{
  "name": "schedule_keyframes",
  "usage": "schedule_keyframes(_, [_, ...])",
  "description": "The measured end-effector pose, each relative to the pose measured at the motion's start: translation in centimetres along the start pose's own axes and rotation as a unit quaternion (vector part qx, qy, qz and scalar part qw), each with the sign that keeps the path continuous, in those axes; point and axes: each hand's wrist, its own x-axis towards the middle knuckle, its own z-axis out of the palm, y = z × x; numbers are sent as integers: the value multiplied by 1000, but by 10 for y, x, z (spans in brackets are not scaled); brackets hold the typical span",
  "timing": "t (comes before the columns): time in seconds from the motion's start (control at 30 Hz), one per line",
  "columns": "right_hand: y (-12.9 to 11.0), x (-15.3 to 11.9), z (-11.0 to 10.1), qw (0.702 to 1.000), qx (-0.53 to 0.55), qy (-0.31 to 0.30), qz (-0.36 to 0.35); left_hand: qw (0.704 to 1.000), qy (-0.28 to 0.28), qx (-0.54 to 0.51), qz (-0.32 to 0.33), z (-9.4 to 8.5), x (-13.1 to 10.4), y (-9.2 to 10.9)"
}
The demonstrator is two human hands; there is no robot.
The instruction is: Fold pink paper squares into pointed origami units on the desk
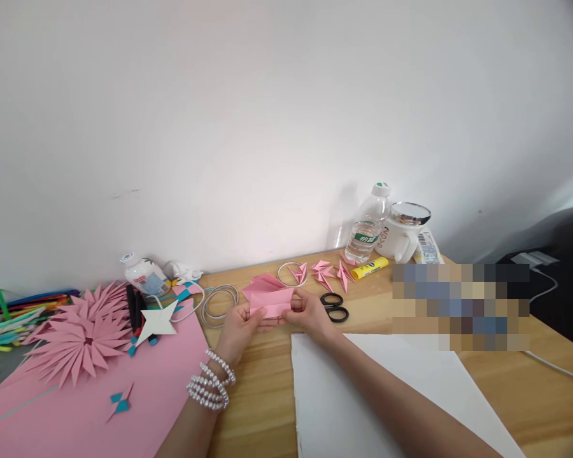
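Note:
Between my two hands is a small piece of pink paper, a rectangle with a crease running lengthwise. My left hand pinches its left end, thumb on top and fingers beneath. At the right end, my right hand grips it with thumb and fingers. Just behind lies more pink paper on the table. Black-handled scissors rest right of my right hand, their blades hidden. Several folded pink paper pieces lie farther back, one inside a thin ring.
A yellow glue stick, water bottle and white mug stand along the wall. White board covers the front right. On the left, pink paper flowers, a white paper star and coiled cord lie around.

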Motion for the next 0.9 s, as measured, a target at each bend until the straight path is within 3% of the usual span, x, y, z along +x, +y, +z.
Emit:
schedule_keyframes(0.4, [-9,-4,2,998,27,-52,-36,1000,22,6,18,-6,1,3])
schedule_keyframes(0.7, [2,-1,4,999,-5,-9,-34,1000,3,31,4,1,0,-2])
schedule_keyframes(0.9, [-2,-2,6,999,-42,16,1,998,30,51,26,5,0,-5])
